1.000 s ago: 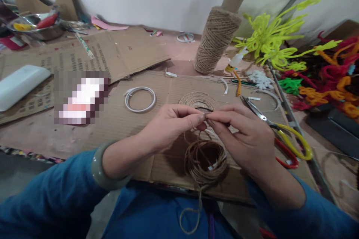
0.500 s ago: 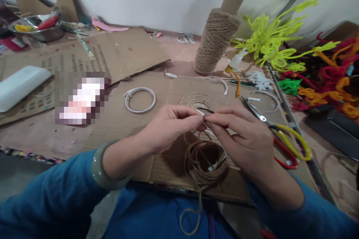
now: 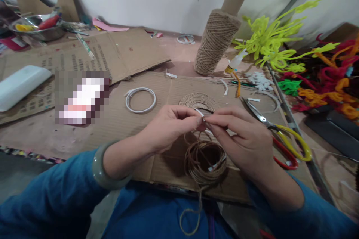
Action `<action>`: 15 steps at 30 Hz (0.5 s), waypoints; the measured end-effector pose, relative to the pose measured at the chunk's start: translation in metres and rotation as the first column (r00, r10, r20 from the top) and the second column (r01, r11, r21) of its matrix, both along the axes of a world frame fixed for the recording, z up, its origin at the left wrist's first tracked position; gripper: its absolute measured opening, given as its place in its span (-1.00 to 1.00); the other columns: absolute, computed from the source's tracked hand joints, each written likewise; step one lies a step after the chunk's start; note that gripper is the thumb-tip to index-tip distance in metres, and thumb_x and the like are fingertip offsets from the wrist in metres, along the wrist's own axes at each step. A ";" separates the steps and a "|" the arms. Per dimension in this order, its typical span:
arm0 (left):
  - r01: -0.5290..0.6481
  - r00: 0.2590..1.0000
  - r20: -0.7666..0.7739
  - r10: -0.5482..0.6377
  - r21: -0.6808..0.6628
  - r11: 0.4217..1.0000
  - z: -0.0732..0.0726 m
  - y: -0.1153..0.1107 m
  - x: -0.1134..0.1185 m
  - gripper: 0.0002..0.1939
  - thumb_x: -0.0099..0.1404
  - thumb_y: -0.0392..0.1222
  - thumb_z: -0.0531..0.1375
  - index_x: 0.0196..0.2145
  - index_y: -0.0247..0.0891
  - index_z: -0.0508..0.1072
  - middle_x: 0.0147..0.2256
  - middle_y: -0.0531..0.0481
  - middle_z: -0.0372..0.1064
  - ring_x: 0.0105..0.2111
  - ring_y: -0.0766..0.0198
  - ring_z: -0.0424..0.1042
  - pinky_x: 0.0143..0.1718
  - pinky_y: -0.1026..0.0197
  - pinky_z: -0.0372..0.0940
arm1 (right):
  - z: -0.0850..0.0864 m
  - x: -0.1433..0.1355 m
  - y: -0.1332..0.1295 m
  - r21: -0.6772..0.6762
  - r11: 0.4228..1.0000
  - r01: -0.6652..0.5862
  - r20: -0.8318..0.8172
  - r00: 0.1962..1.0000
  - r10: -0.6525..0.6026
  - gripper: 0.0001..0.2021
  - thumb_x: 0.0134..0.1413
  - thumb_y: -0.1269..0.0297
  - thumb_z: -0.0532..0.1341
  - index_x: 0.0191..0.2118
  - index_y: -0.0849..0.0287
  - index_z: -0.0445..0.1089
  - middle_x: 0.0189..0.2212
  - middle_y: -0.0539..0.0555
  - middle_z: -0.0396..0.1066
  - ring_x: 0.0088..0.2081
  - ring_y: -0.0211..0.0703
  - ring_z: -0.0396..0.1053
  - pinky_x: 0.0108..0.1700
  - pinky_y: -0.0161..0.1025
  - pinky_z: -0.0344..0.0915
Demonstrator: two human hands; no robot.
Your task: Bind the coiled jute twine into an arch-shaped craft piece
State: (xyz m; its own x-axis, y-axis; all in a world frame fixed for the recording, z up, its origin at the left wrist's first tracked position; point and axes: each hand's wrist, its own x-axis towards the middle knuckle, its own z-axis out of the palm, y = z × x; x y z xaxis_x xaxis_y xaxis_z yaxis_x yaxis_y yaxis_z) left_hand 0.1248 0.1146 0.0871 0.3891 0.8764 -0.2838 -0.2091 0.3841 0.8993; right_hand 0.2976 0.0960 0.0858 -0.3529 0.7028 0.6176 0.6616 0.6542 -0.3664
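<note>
At the middle of the board, my left hand point(image 3: 175, 123) is closed in a pinch, with the tip of a thin white strip point(image 3: 199, 112) showing at its fingers. Touching it, my right hand point(image 3: 242, 134) is closed too, thumb and forefinger pinched on a bit of jute twine. Just what lies between the fingertips is mostly hidden. Below the hands sits a loose coil of jute twine point(image 3: 193, 171), and its strands rise toward the fingers. A flat ring of wound twine point(image 3: 196, 99) lies partly hidden behind the hands.
Scissors point(image 3: 263, 118) with yellow and red handles lie right of my right hand. A coiled white strip point(image 3: 140, 100) is to the left, near a blurred phone point(image 3: 84, 99). Behind stand a twine spool point(image 3: 217, 41) and a glue bottle point(image 3: 234, 63). Cardboard point(image 3: 159, 138) covers the table.
Both pinched fingertips have shifted very slightly left. The grip and everything around the hands look the same.
</note>
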 end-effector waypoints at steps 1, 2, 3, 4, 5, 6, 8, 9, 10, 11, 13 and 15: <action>0.003 1.000 0.005 -0.003 0.000 1.000 0.000 0.000 0.000 -0.92 -0.06 -0.24 0.39 -0.56 -0.27 0.58 -0.55 0.04 0.46 -0.47 0.36 0.35 -0.34 0.28 0.24 | 0.000 0.000 0.000 -0.001 1.000 0.001 0.002 1.000 -0.001 -0.86 0.10 0.45 0.22 -0.30 0.08 0.50 -0.40 0.01 0.49 -0.38 -0.25 0.46 -0.36 -0.29 0.42; 0.003 1.000 0.009 -0.003 0.000 1.000 0.000 0.000 0.000 -0.92 -0.06 -0.24 0.39 -0.56 -0.27 0.58 -0.55 0.04 0.46 -0.47 0.36 0.36 -0.34 0.28 0.24 | 0.000 0.000 0.000 -0.001 1.000 0.003 0.002 1.000 -0.003 -0.86 0.10 0.45 0.22 -0.30 0.08 0.50 -0.40 0.01 0.49 -0.38 -0.25 0.46 -0.36 -0.29 0.42; 0.003 1.000 0.013 -0.003 -0.003 1.000 -0.001 0.000 0.000 -0.91 -0.07 -0.24 0.40 -0.56 -0.28 0.58 -0.56 0.03 0.46 -0.47 0.35 0.36 -0.34 0.28 0.25 | 0.000 0.000 0.000 0.000 1.000 0.002 0.002 1.000 -0.002 -0.86 0.10 0.45 0.22 -0.31 0.08 0.50 -0.40 0.01 0.49 -0.38 -0.25 0.46 -0.36 -0.29 0.42; 0.001 1.000 0.015 -0.001 -0.009 1.000 -0.001 0.000 0.000 -0.90 -0.08 -0.23 0.40 -0.57 -0.28 0.57 -0.56 0.03 0.46 -0.47 0.35 0.36 -0.34 0.28 0.25 | 0.000 0.001 0.000 0.002 1.000 0.003 0.001 1.000 -0.003 -0.86 0.10 0.45 0.22 -0.31 0.08 0.50 -0.40 0.01 0.49 -0.38 -0.25 0.46 -0.36 -0.30 0.42; 0.001 1.000 0.019 -0.001 -0.016 1.000 -0.001 0.000 0.000 -0.89 -0.08 -0.23 0.41 -0.56 -0.29 0.57 -0.57 0.03 0.46 -0.46 0.35 0.37 -0.33 0.29 0.26 | 0.000 0.001 0.000 0.002 1.000 0.002 0.001 1.000 -0.002 -0.86 0.10 0.46 0.23 -0.31 0.09 0.50 -0.40 0.01 0.48 -0.38 -0.25 0.46 -0.36 -0.30 0.42; 0.005 1.000 0.027 -0.004 -0.021 1.000 -0.001 0.000 0.000 -0.88 -0.08 -0.23 0.41 -0.56 -0.29 0.57 -0.57 0.02 0.46 -0.46 0.34 0.38 -0.32 0.29 0.27 | -0.001 0.001 0.000 0.005 1.000 0.002 -0.001 1.000 -0.002 -0.87 0.10 0.47 0.23 -0.31 0.10 0.49 -0.40 0.01 0.48 -0.38 -0.25 0.46 -0.36 -0.31 0.42; 0.017 0.999 0.052 -0.016 -0.025 1.000 -0.002 0.000 0.000 -0.88 -0.07 -0.23 0.42 -0.54 -0.29 0.58 -0.56 0.02 0.48 -0.44 0.34 0.40 -0.30 0.28 0.29 | -0.001 0.002 0.000 0.008 1.000 0.004 -0.004 1.000 -0.004 -0.87 0.09 0.48 0.24 -0.30 0.11 0.49 -0.39 0.02 0.48 -0.37 -0.26 0.46 -0.36 -0.32 0.41; 0.021 0.998 0.065 -0.020 -0.026 0.999 -0.002 0.000 0.000 -0.88 -0.06 -0.23 0.42 -0.54 -0.29 0.58 -0.55 0.02 0.48 -0.44 0.34 0.41 -0.28 0.28 0.29 | -0.001 0.002 0.000 0.008 1.000 0.005 -0.006 1.000 -0.005 -0.88 0.09 0.48 0.24 -0.30 0.12 0.49 -0.39 0.02 0.48 -0.36 -0.26 0.46 -0.35 -0.33 0.41; 0.023 0.997 0.072 -0.021 -0.028 0.999 -0.002 0.000 0.000 -0.89 -0.06 -0.23 0.42 -0.53 -0.28 0.58 -0.55 0.02 0.49 -0.43 0.34 0.41 -0.27 0.28 0.30 | -0.001 0.002 0.000 0.008 1.000 0.006 -0.007 1.000 -0.006 -0.88 0.08 0.48 0.24 -0.30 0.12 0.49 -0.39 0.02 0.48 -0.36 -0.26 0.46 -0.35 -0.33 0.41; 0.024 0.997 0.075 -0.021 -0.028 0.999 -0.002 0.000 0.000 -0.90 -0.05 -0.24 0.41 -0.53 -0.28 0.58 -0.54 0.02 0.49 -0.44 0.35 0.41 -0.27 0.29 0.29 | -0.001 0.002 0.000 0.008 1.000 0.003 -0.006 1.000 -0.003 -0.88 0.08 0.48 0.24 -0.30 0.12 0.49 -0.38 0.02 0.48 -0.35 -0.26 0.46 -0.34 -0.33 0.41; 0.020 0.998 0.067 -0.018 -0.027 0.999 -0.002 0.000 0.000 -0.91 -0.04 -0.24 0.41 -0.54 -0.27 0.58 -0.56 0.04 0.48 -0.45 0.38 0.39 -0.29 0.31 0.28 | -0.001 0.002 0.000 0.011 1.000 -0.009 -0.001 1.000 0.009 -0.88 0.09 0.47 0.24 -0.30 0.12 0.48 -0.38 0.02 0.48 -0.35 -0.26 0.46 -0.33 -0.32 0.41; 0.017 0.998 0.054 -0.016 -0.024 1.000 -0.002 0.000 0.000 -0.91 -0.04 -0.24 0.41 -0.55 -0.28 0.58 -0.57 0.05 0.47 -0.47 0.39 0.38 -0.32 0.32 0.26 | 0.000 0.002 0.000 0.017 1.000 -0.020 -0.002 1.000 0.020 -0.88 0.09 0.48 0.23 -0.30 0.13 0.48 -0.39 0.02 0.48 -0.36 -0.27 0.45 -0.34 -0.32 0.40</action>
State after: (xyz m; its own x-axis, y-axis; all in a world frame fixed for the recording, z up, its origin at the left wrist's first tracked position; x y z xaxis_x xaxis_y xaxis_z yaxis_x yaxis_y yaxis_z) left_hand 0.1244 0.1145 0.0852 0.4187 0.8627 -0.2837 -0.2504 0.4100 0.8770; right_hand 0.2991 0.0961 0.0854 -0.3657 0.6848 0.6304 0.6474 0.6737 -0.3562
